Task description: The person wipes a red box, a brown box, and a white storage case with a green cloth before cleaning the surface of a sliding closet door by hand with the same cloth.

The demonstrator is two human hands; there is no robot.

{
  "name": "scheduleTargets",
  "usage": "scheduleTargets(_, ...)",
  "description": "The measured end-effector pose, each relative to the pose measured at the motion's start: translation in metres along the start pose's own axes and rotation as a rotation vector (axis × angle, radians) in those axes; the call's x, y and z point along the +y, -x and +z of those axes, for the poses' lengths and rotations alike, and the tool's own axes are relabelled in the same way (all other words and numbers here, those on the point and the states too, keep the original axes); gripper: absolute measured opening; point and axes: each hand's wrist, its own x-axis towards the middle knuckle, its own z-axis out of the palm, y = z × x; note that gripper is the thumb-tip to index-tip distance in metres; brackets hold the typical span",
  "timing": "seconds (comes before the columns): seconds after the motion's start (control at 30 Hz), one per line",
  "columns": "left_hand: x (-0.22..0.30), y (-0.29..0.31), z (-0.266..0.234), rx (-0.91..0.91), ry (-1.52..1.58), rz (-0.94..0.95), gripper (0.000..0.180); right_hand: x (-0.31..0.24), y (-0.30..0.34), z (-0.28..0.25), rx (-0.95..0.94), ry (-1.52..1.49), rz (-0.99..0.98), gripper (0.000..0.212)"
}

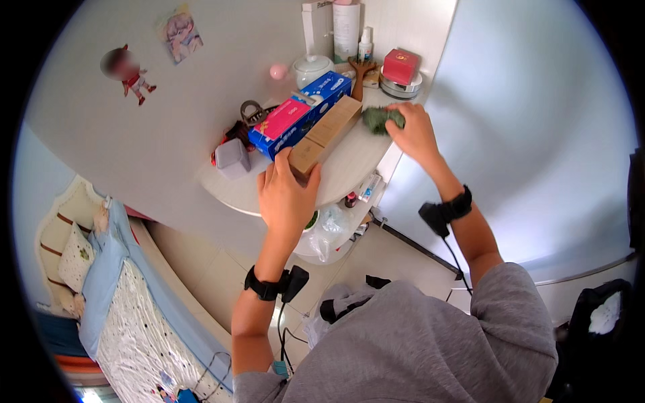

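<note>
Resting near the curved front edge of the white worktop [349,168], the left hand [287,195] lies flat on the near end of a long brown cardboard box [327,134], fingers spread and laid over it rather than curled around it. The box's long axis runs from the hand toward about one o'clock, its far end close to the green cloth [381,119]. The right hand [413,131] is the nearer one to that cloth: it sits just to the cloth's three o'clock side and is closed on it, fingers bunching the fabric against the worktop. Alongside the brown box, on its ten o'clock side, lies a blue tissue box [302,114] with a pink pack [282,118] on top. A red box [400,66] stands farther back, near the wall.
</note>
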Motion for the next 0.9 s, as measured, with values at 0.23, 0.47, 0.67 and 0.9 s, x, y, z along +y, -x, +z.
scheduleTargets(0.23, -0.001, 0.001, 0.002, 0.030, -0.020, 0.014, 0.043, -0.059, 0.058, -0.018, -0.059, -0.209, -0.235, 0.024)
scheduleTargets(0.47, -0.003, 0.002, 0.006, 0.032, -0.092, 0.017, 0.050, -0.039, 0.050, -0.018, -0.141, -0.396, -0.198, 0.026)
scheduleTargets(0.67, 0.014, 0.000, 0.009, 0.060, -0.106, -0.160, 0.057, -0.001, 0.019, -0.008, -0.016, -0.233, -0.127, 0.029)
scheduleTargets(0.9, 0.011, 0.001, -0.002, 0.281, -0.002, -0.030, 0.048, 0.022, 0.004, -0.013, -0.147, -0.357, -0.331, 0.033)
